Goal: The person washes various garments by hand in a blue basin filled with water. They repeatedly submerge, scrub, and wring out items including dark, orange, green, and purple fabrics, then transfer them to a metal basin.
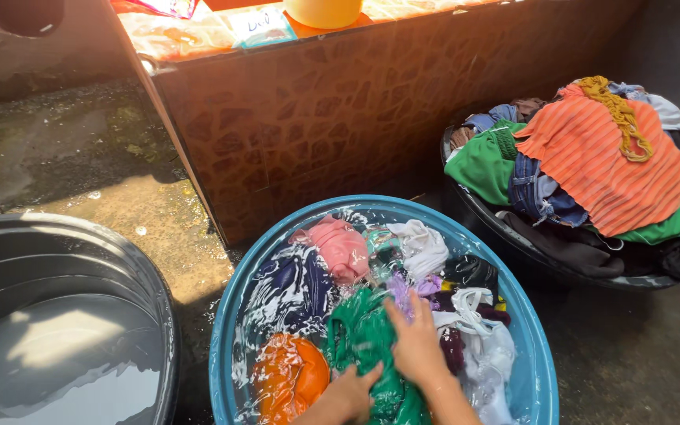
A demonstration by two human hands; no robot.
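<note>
Right, the green garment (371,354) sits low centre of the frame, bunched in soapy water inside the blue basin (535,346). Left hand (352,393) grips its lower edge, fingers curled round a fold of cloth. Right hand (417,342) lies flat on top, fingers spread a bit and pressing down, not pinching.

Long axis of the bundle runs approx. top to bottom of the frame, upper end pointing toward the pink garment (341,248), lower end toward the frame's bottom edge btw. the wrists.

Risks, as I judge them: water is high w/ foam, so a hard push could slop it over the rim onto the wet floor (631,354). The orange garment (289,378) touches the green one at lower left, white cloths (478,346) just beside it on the right; dye could bleed, or they could tangle in.

Further out: dark tub (64,346) of water at lower left, a piled laundry basin (592,165) at right, brown tiled counter (340,102) across the top.
</note>
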